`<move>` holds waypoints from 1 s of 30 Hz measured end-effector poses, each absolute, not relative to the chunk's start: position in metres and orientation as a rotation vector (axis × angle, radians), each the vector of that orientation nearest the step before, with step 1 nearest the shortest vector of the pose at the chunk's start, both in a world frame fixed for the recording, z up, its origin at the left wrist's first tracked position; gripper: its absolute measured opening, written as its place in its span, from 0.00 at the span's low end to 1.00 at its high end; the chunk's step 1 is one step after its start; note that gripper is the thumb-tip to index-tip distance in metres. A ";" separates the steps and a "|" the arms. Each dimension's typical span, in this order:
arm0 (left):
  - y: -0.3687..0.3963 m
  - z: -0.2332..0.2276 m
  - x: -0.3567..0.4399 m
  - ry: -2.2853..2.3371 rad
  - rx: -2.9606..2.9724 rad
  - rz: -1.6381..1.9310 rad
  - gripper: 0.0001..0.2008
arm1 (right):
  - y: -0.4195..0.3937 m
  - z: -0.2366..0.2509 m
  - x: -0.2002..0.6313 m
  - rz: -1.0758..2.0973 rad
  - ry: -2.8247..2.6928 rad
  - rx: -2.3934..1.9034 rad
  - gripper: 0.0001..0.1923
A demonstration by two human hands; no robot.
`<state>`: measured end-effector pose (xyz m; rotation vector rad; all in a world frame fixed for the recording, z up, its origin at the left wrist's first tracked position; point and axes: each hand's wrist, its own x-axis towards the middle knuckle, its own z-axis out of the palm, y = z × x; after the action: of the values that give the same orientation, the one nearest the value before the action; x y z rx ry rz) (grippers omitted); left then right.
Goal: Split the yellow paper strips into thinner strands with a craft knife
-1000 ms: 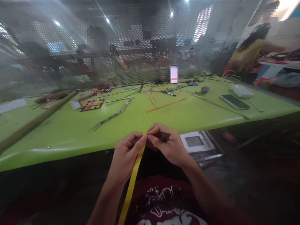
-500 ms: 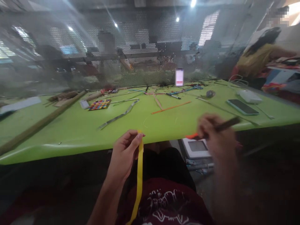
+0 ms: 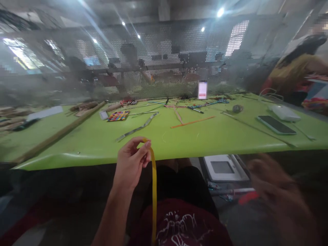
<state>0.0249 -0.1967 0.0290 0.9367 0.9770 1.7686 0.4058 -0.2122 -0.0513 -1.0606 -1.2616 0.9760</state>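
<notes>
Fingers point(image 3: 144, 149) of left hand point(image 3: 128, 166) — pinching yellow strip point(image 3: 154, 191) | forearm point(image 3: 112, 211) slanting up | right hand point(image 3: 278, 186) — out wide, blurred, grip unclear

The table point(image 3: 205, 138) is green and shiny. At the left lie a long pole point(image 3: 61, 131) and white paper point(image 3: 47, 112). Nearer the middle are a bright checked mat point(image 3: 118, 115), a gray strip point(image 3: 138, 128), an orange strip point(image 3: 193, 122) and a pen point(image 3: 195, 110). At the right are a phone point(image 3: 276, 124) and a round thing point(image 3: 237, 108), maybe a ball.

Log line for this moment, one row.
left hand: pinches yellow strip, hanging down | right hand: blurred, beside red object, grip unclear | orange strip: on table
</notes>
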 end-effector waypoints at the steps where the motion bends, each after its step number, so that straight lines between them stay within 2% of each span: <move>1: -0.197 0.031 0.025 0.971 0.936 1.793 0.10 | -0.210 -0.055 0.381 1.142 -1.268 -1.082 0.21; 2: -0.198 0.032 0.025 0.965 0.937 1.815 0.10 | -0.207 -0.057 0.354 1.303 -1.320 -1.079 0.27; 6: -0.196 0.037 0.024 0.942 0.924 1.951 0.07 | -0.202 -0.054 0.251 1.710 -1.555 -0.788 0.31; 7: -0.194 0.039 0.022 0.942 0.910 1.986 0.07 | -0.202 -0.052 0.233 1.758 -1.597 -0.736 0.29; 10: -0.182 0.043 0.008 0.966 0.862 2.081 0.08 | -0.201 -0.050 0.205 1.802 -1.675 -0.794 0.12; 16: -0.140 0.041 -0.036 0.994 0.828 2.198 0.11 | -0.202 -0.056 0.223 1.749 -1.661 -1.044 0.11; 22: -0.117 0.028 -0.033 0.991 0.860 1.967 0.12 | -0.190 -0.051 0.220 1.580 -1.357 -1.110 0.11; 26: -0.152 -0.007 0.009 1.075 0.883 1.573 0.16 | -0.174 -0.051 0.201 1.479 -1.165 -1.117 0.15; 28: -0.175 -0.025 0.028 1.077 1.025 1.332 0.16 | -0.172 -0.051 0.194 1.513 -1.234 -1.094 0.17; 30: -0.191 -0.037 0.039 1.107 1.082 1.292 0.15 | -0.175 -0.047 0.191 1.549 -1.377 -1.040 0.18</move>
<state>0.0390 -0.1909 -0.0367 1.0817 1.1072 1.2925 0.1911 -0.1749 -0.0475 -1.0404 -1.3774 1.5495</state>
